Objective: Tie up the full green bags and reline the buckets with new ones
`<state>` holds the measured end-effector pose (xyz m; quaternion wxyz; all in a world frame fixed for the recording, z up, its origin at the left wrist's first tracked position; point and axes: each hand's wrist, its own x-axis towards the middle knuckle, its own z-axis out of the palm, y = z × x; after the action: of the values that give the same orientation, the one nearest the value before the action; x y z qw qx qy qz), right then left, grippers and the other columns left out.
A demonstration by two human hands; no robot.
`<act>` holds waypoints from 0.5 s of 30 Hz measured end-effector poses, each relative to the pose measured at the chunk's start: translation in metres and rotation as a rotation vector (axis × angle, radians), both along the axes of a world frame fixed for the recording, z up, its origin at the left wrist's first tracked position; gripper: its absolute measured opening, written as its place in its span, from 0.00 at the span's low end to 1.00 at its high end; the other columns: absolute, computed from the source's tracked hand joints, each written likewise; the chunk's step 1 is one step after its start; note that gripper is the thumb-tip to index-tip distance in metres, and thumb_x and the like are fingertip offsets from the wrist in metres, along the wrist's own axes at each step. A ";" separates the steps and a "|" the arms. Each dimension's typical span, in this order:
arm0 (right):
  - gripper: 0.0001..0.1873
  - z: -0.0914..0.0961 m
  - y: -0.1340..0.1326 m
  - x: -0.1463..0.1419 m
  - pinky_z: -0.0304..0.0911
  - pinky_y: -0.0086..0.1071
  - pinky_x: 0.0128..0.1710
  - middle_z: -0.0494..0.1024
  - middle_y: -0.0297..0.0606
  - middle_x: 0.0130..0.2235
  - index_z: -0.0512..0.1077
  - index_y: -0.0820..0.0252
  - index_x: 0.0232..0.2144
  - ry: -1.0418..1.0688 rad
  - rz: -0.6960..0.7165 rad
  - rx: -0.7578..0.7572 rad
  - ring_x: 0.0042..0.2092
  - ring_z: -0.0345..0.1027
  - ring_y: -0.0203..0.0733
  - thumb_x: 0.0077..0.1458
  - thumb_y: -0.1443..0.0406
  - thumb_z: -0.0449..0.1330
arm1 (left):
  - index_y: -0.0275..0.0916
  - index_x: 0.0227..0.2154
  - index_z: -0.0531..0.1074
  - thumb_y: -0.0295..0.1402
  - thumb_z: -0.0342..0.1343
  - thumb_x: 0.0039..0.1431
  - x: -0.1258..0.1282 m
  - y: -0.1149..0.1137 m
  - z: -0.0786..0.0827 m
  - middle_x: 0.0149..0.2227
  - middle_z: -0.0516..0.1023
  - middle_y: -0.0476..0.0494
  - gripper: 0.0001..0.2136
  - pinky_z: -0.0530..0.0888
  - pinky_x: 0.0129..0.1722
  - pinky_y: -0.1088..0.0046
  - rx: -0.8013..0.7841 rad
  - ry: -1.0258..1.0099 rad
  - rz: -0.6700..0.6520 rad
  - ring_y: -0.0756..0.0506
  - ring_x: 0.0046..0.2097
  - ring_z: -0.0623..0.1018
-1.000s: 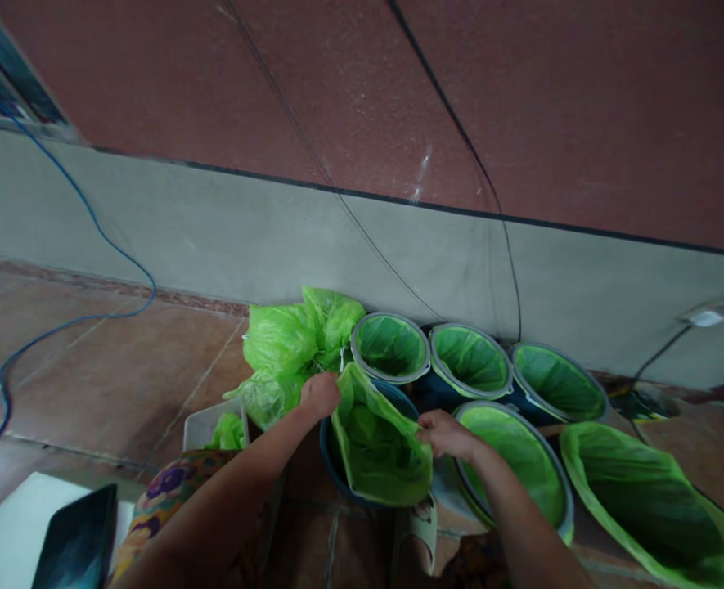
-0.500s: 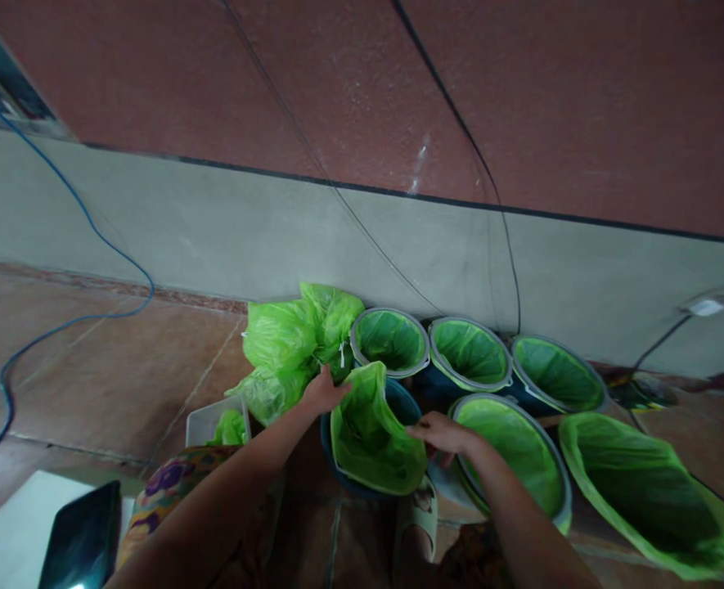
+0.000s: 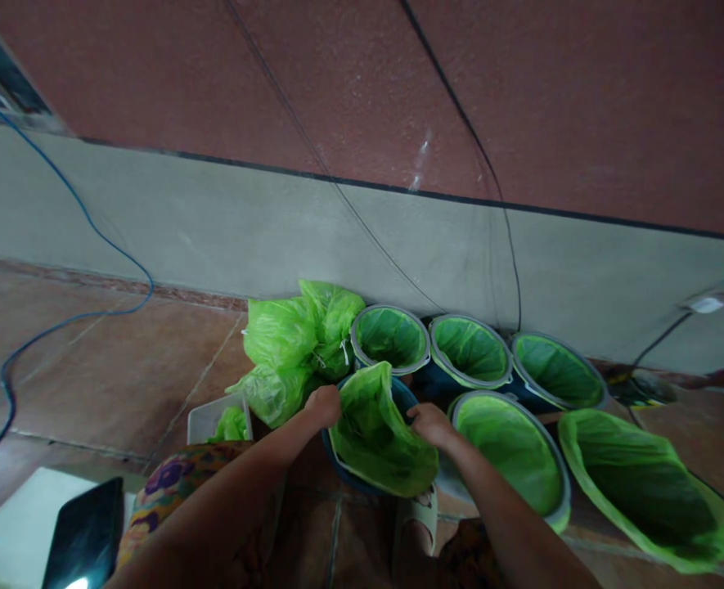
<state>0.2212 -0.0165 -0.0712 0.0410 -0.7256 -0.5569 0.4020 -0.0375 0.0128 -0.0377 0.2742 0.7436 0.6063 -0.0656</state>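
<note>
A green plastic bag hangs inside a round blue bin. One edge of the bag stands up at the back, and its front edge laps over the near rim. My left hand is closed on the bag at the bin's left rim. Opposite it, my right hand has its fingers curled on the bag's edge at the right rim; its fingertips are partly hidden. Part of the blue rim shows bare at the back right, between bag and right hand.
Several grey-rimmed bins with green liners, such as this one, stand to the right. Stuffed green bags lean against the wall. At left are a white tub, a dark tablet and a blue cable.
My left hand has closed into a fist at the rim. My right hand has shifted slightly up and left along the rim, and the bag's front right edge now spreads farther right.
</note>
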 end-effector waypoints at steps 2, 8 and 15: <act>0.18 0.008 0.003 0.004 0.64 0.33 0.38 0.75 0.36 0.29 0.73 0.62 0.35 0.020 -0.030 -0.028 0.37 0.71 0.44 0.36 0.74 0.59 | 0.34 0.32 0.76 0.28 0.53 0.51 -0.004 0.007 0.005 0.36 0.78 0.34 0.08 0.72 0.41 0.68 0.014 0.039 0.042 0.38 0.44 0.77; 0.22 0.058 -0.001 0.031 0.62 0.26 0.26 0.69 0.28 0.24 0.69 0.61 0.40 0.581 -0.074 -0.141 0.25 0.65 0.32 0.38 0.68 0.60 | 0.32 0.40 0.73 0.24 0.47 0.56 -0.014 0.025 0.022 0.41 0.78 0.34 0.13 0.71 0.43 0.71 0.127 0.075 0.203 0.42 0.46 0.76; 0.25 0.087 -0.018 0.046 0.65 0.28 0.28 0.74 0.34 0.29 0.66 0.59 0.42 0.666 0.087 -0.342 0.28 0.69 0.35 0.42 0.56 0.65 | 0.30 0.54 0.61 0.32 0.44 0.60 -0.012 0.034 0.027 0.43 0.77 0.34 0.20 0.70 0.44 0.71 0.272 -0.030 0.435 0.42 0.47 0.76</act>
<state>0.2675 -0.0340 0.0156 0.0812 -0.5271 -0.4681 0.7045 -0.0495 0.0468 -0.0109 0.1882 0.6266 0.7511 0.0883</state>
